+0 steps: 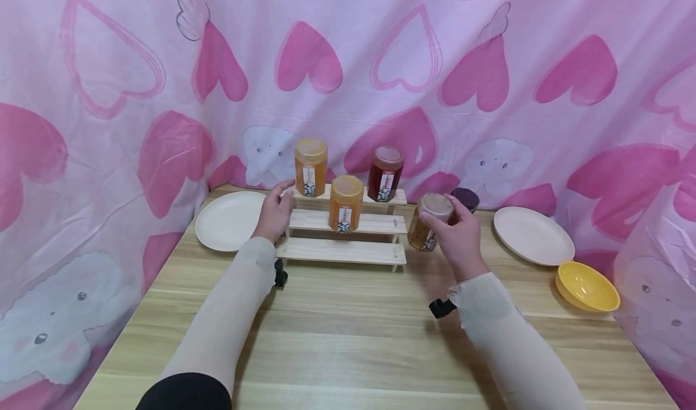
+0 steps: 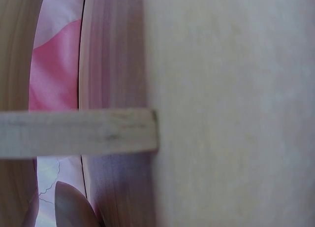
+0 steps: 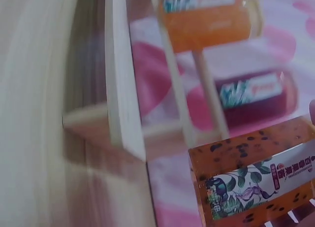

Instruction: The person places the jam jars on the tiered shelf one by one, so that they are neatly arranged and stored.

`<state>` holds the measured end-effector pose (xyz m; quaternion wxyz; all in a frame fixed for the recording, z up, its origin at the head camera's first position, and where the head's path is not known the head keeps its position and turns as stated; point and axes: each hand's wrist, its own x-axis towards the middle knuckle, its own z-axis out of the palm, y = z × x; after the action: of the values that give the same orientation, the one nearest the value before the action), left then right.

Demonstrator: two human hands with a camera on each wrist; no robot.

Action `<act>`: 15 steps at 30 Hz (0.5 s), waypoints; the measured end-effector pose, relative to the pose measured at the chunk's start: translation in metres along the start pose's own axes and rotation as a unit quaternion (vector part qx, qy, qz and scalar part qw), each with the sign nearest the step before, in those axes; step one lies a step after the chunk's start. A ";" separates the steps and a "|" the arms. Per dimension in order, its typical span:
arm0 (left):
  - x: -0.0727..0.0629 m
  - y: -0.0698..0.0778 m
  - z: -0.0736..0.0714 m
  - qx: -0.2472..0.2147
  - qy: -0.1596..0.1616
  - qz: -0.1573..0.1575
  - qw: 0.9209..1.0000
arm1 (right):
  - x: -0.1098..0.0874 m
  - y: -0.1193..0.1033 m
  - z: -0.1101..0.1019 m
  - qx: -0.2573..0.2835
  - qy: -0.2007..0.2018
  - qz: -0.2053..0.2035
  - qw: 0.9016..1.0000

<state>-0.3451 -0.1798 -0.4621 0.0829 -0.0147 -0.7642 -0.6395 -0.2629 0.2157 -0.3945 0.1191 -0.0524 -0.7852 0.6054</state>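
1. The speckled jar is being gripped by the right hand, fingers curled, right of the shelf.
2. The left hand is being held at the shelf's left end; whether its fingers are gripping cannot be told.
3. An orange jar is being supported by the middle step.

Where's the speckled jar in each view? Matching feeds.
Head: right of centre, the speckled jar is in the right hand, beside the wooden rack.
Left wrist: not in it.
Right wrist: lower right corner, sideways in the picture, cut by the right edge.
Shared landmark: the pink-patterned curtain, visible in all three.
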 end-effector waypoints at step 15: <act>0.003 -0.002 0.000 -0.003 -0.004 -0.003 1.000 | -0.055 -0.033 0.037 0.044 -0.110 -0.027 0.993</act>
<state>-0.3480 -0.1808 -0.4641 0.0785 -0.0152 -0.7626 -0.6419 -0.2171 0.1596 -0.3785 0.0508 0.0409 -0.7672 0.6381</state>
